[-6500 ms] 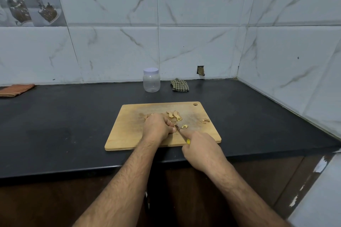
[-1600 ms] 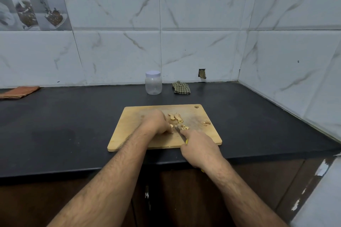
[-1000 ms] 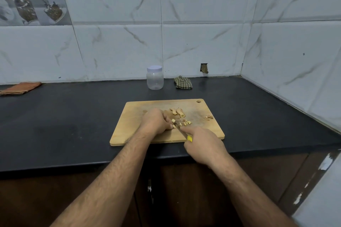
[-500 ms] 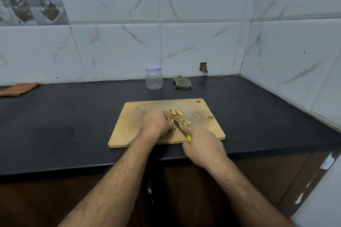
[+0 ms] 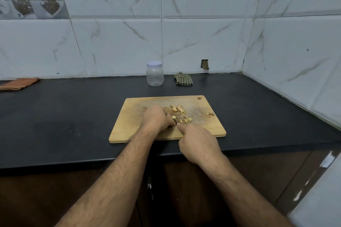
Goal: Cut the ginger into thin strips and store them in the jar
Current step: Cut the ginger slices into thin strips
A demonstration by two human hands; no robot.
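— Where are our fingers on the left hand?

— Curled down over the piece of ginger we're cutting, pinning it to the board. Only a pale corner of it shows past the knuckles.

— And the right hand?

— Wrapped round the knife handle, forefinger stretched along the top. The blade points away and to the left, its tip just beside the left fingertips, so the next cut falls right at that exposed end.

— Which way does the piece run?

— We can't tell; the hand hides most of it, though it seems to lie crosswise to the blade.

— The rest?

— Cut bits sit just right of the blade, bigger slices beyond them. The jar, lid on, stands well behind the board on the surface, nearer the left hand.
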